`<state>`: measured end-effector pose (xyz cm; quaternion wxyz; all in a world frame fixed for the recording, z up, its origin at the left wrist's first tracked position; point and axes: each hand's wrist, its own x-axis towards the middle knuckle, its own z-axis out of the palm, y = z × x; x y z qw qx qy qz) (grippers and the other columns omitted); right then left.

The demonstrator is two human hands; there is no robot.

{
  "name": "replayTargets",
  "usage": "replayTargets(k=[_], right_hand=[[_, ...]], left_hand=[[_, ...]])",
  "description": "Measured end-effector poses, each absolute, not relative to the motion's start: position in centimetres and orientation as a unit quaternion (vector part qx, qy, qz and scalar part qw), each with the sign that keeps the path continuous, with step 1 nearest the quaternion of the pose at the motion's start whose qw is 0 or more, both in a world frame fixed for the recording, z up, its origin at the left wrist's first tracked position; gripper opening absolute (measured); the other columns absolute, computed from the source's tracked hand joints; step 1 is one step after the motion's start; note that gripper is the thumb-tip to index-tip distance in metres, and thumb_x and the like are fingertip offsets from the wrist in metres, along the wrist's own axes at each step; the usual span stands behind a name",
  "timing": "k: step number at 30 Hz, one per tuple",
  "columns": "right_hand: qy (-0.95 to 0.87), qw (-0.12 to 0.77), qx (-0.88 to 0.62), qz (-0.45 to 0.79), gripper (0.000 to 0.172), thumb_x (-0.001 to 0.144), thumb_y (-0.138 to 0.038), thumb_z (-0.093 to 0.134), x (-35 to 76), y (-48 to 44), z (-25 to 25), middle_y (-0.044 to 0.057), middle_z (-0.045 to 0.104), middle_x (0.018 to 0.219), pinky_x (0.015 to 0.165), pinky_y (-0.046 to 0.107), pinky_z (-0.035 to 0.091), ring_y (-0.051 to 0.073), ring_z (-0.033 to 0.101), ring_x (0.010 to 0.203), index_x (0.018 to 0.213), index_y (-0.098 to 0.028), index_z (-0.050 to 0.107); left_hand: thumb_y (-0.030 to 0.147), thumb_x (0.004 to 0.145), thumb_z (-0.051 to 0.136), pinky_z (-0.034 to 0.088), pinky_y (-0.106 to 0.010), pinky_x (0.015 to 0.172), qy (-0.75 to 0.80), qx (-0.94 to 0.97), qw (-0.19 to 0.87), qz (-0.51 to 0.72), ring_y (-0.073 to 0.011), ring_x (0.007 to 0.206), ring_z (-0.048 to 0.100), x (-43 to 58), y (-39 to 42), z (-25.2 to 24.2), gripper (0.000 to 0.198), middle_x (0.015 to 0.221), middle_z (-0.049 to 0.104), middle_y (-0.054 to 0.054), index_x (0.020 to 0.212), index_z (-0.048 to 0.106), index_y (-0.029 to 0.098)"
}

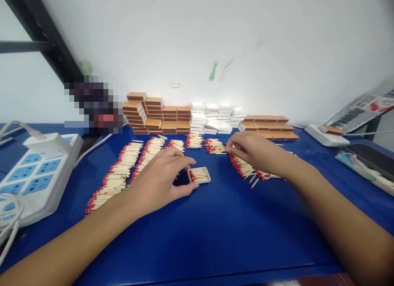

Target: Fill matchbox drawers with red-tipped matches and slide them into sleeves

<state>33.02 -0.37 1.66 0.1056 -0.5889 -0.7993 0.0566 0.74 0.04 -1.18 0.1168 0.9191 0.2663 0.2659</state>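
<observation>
A small white matchbox tray (pixel 199 175) partly filled with red-tipped matches lies on the blue table (pixel 215 232). My left hand (pixel 163 177) curls around the tray's left side, thumb and fingers touching its edges. My right hand (pixel 257 151) rests further back to the right, fingers pinched on matches at the edge of a match pile (pixel 243 166). Rows of loose matches (pixel 123 171) fan out behind and left of my left hand.
Stacks of orange matchbox sleeves (pixel 155 117) and white inner trays (pixel 212 117) line the wall, with more orange sleeves (pixel 269 126) to the right. A white power strip (pixel 37 175) with cables sits at the left. A phone (pixel 372 156) lies at the right edge.
</observation>
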Motion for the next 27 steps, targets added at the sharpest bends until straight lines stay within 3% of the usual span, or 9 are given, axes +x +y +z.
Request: replayTargets(k=[11,18,27], right_hand=[[-0.81,0.113,-0.572,0.066,0.015,0.101,-0.03,0.064,32.1,0.2,0.7,0.007,0.069,0.087,0.069,0.032,0.043,0.021,0.06,0.076,0.091,-0.021,0.07],[-0.813,0.1,-0.569,0.068,0.019,0.106,-0.028,0.06,31.9,0.1,0.5,0.007,0.068,0.089,0.07,0.031,0.042,0.02,0.06,0.076,0.092,-0.02,0.069],[-0.865,0.179,-0.466,0.052,0.013,0.109,-0.025,0.062,26.5,-3.9,1.1,0.005,0.072,0.097,0.069,0.03,0.042,0.019,0.065,0.08,0.098,-0.021,0.067]], left_hand=[[0.036,0.094,0.083,0.057,-0.045,0.1,0.272,0.918,0.121,0.262,-0.0264,0.109,0.069,0.9,-0.1,-0.9,0.035,0.109,0.072,-0.007,0.123,0.074,0.019],[0.035,0.095,0.082,0.057,-0.046,0.102,0.265,0.92,0.119,0.263,-0.0268,0.111,0.069,0.9,0.1,-1.1,0.041,0.109,0.073,-0.008,0.131,0.072,0.018],[0.036,0.093,0.084,0.057,-0.046,0.102,0.273,0.92,0.115,0.256,-0.0269,0.111,0.069,1.0,-0.3,-1.0,0.047,0.111,0.073,-0.006,0.134,0.068,0.018]])
